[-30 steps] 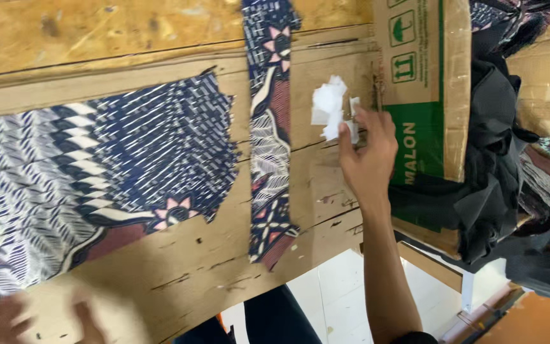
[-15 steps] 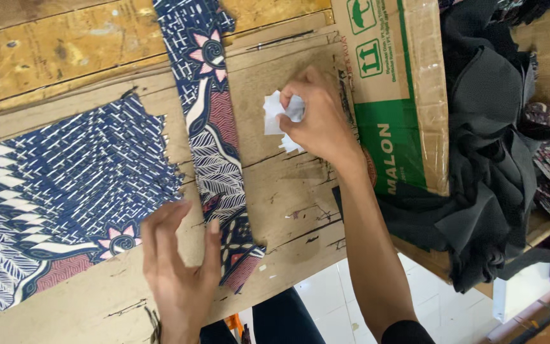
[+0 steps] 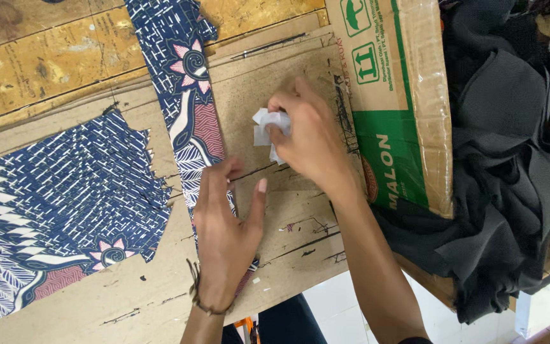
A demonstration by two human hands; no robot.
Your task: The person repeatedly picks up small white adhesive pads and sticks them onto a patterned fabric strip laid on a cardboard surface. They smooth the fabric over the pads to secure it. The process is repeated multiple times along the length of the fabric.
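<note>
Two hands busy: left hand [image 3: 224, 239] spread flat, pinning patterned fabric strip [image 3: 192, 121] to tabletop [image 3: 46, 70]; white scrap [image 3: 267, 127] pinched in right hand [image 3: 310, 140].

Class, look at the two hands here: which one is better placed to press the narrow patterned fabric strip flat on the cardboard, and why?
Probably the left hand: it already lies spread on the narrow patterned fabric strip. The right hand is busy pinching small white paper pieces beside the strip, over the cardboard sheet.
</note>
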